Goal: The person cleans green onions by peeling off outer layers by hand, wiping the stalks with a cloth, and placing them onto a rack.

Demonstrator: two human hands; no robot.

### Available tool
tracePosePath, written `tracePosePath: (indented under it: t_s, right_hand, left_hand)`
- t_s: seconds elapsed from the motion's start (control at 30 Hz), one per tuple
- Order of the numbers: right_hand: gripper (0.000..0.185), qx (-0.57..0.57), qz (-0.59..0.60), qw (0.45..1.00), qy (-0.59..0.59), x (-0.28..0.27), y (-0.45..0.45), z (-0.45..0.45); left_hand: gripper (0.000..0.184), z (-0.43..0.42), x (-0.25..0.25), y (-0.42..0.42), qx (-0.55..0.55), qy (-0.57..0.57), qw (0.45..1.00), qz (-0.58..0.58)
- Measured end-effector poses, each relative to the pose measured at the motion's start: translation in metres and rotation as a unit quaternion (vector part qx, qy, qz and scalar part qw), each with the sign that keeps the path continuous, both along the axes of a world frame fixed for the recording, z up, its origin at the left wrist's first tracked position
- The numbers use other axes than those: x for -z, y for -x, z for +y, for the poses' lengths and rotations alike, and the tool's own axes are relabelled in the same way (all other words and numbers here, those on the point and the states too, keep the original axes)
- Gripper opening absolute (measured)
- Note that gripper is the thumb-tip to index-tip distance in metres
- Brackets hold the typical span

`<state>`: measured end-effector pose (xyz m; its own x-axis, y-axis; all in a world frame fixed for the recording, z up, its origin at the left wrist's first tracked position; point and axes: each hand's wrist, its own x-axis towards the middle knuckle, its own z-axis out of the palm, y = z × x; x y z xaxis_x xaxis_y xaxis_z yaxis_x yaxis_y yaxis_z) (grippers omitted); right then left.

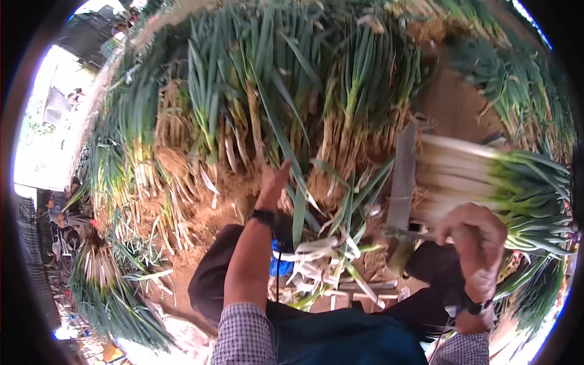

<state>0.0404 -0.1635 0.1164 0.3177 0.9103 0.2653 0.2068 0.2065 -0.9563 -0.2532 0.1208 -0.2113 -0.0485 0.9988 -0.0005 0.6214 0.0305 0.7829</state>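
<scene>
Leftmost, 1 bundle of green onions fans out. The left hand has a narrow grip at the root end of a stalk; whether it holds it, I cannot tell. A grey board borders white-stemmed onions, presumably keeping ends even; the right hand curls beside them, its grip contents unclear.

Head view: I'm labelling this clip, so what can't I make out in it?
- Left hand, head view: its own back hides whether the fingers close on a stalk.
- Right hand, head view: blurred, its curled fingers hiding the palm.
- Blue item, head view: partly behind the left forearm.
- Clutter at far left, head view: too small to identify.
</scene>
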Motion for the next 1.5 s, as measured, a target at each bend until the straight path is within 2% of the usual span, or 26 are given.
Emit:
tracePosePath:
  t_s: [0.03,0.07,0.1,0.13,0.23,0.27,0.37,0.4,0.47,0.5,0.6,0.7,0.77,0.87,0.9,0.93,0.97,1.0,1.03,1.07,1.13,1.2,1.3,1.37,1.4,1.5]
  right_hand:
    - [0.01,0.005,-0.04,0.998,0.055,0.016,0.006,0.007]
    - [0.01,-0.01,-0.15,0.987,0.064,0.029,0.007,0.011]
    - [0.011,-0.027,-0.264,0.962,0.062,0.04,0.005,0.016]
    - [0.018,-0.048,-0.311,0.948,0.05,0.054,0.007,0.018]
    - [0.023,-0.151,-0.396,0.904,0.048,0.066,0.005,0.025]
    - [0.03,-0.168,-0.368,0.914,0.034,0.067,0.005,0.027]
    - [0.033,-0.173,-0.349,0.921,0.022,0.053,0.008,0.034]
    - [0.035,-0.168,-0.353,0.921,0.008,0.054,0.008,0.035]
    - [0.034,-0.152,-0.369,0.917,-0.003,0.05,0.014,0.034]
    - [0.034,-0.145,-0.377,0.915,-0.009,0.047,0.019,0.034]
    - [0.028,-0.186,-0.369,0.911,0.004,0.045,0.031,0.035]
    - [0.022,-0.197,-0.377,0.905,0.002,0.037,0.04,0.038]
    - [0.019,-0.193,-0.392,0.899,0.0,0.067,0.041,0.04]
    - [0.016,-0.211,-0.383,0.899,0.036,0.074,0.043,0.046]
    - [0.015,-0.216,-0.378,0.899,0.044,0.074,0.045,0.047]
    - [0.017,-0.218,-0.372,0.898,0.084,0.07,0.047,0.048]
    - [0.017,-0.221,-0.374,0.896,0.087,0.069,0.049,0.049]
    - [0.016,-0.22,-0.378,0.895,0.084,0.071,0.051,0.053]
    - [0.016,-0.217,-0.38,0.896,0.079,0.074,0.053,0.056]
    - [0.014,-0.219,-0.398,0.888,0.075,0.078,0.054,0.06]
    - [0.014,-0.23,-0.409,0.881,0.059,0.091,0.057,0.065]
    - [0.014,-0.24,-0.417,0.875,0.055,0.096,0.062,0.069]
    - [0.018,-0.25,-0.406,0.876,0.073,0.088,0.074,0.072]
    - [0.019,-0.248,-0.386,0.885,0.073,0.101,0.077,0.072]
    - [0.02,-0.245,-0.38,0.889,0.069,0.112,0.077,0.075]
    - [0.022,-0.273,-0.353,0.874,0.192,0.162,0.079,0.076]
  left_hand:
    - [0.093,-0.003,0.018,0.0,-0.005,0.028,0.999,0.019]
    - [0.094,-0.005,0.036,0.0,-0.009,0.055,0.998,0.039]
    - [0.092,0.009,0.047,-0.006,-0.018,0.122,0.984,0.132]
    - [0.089,0.02,0.057,-0.01,-0.026,0.179,0.959,0.219]
    - [0.071,0.025,0.082,0.008,-0.005,0.143,0.978,0.155]
    - [0.051,0.015,0.059,0.006,0.009,0.107,0.975,0.194]
    - [0.037,-0.034,0.036,0.01,0.069,0.09,0.985,0.133]
    - [0.03,-0.057,0.064,0.023,0.234,0.063,0.916,0.318]
    - [0.022,-0.108,0.06,0.04,0.365,0.051,0.876,0.31]
    - [0.021,-0.131,0.028,0.041,0.335,0.06,0.932,0.122]
    - [0.02,-0.145,0.017,0.058,0.028,0.023,0.977,0.208]
    - [0.024,-0.167,0.052,0.115,0.16,0.236,0.891,0.352]
    - [0.021,-0.178,0.07,0.135,0.23,0.274,0.861,0.362]
    - [0.018,-0.167,0.038,0.127,0.212,0.199,0.899,0.328]
    - [0.018,-0.151,0.015,0.119,0.205,0.16,0.892,0.369]
    - [0.019,-0.126,0.018,0.128,0.229,0.145,0.885,0.378]
    - [0.019,-0.113,-0.062,0.109,0.206,0.144,0.902,0.349]
    - [0.021,-0.099,-0.113,0.105,0.167,0.153,0.912,0.341]
    - [0.023,-0.074,-0.16,0.104,0.165,0.226,0.879,0.387]
    - [0.025,-0.063,-0.201,0.112,0.141,0.207,0.893,0.373]
    - [0.028,-0.049,-0.266,0.138,0.083,0.152,0.914,0.366]
    - [0.031,-0.035,-0.304,0.17,0.028,0.083,0.927,0.364]
    - [0.041,-0.009,-0.319,0.219,-0.029,0.035,0.947,0.317]
    - [0.053,-0.01,-0.298,0.224,-0.053,-0.112,0.91,0.396]
    - [0.064,-0.013,-0.286,0.213,-0.067,-0.116,0.912,0.389]
    - [0.061,-0.031,-0.226,0.165,0.023,-0.057,0.972,0.228]
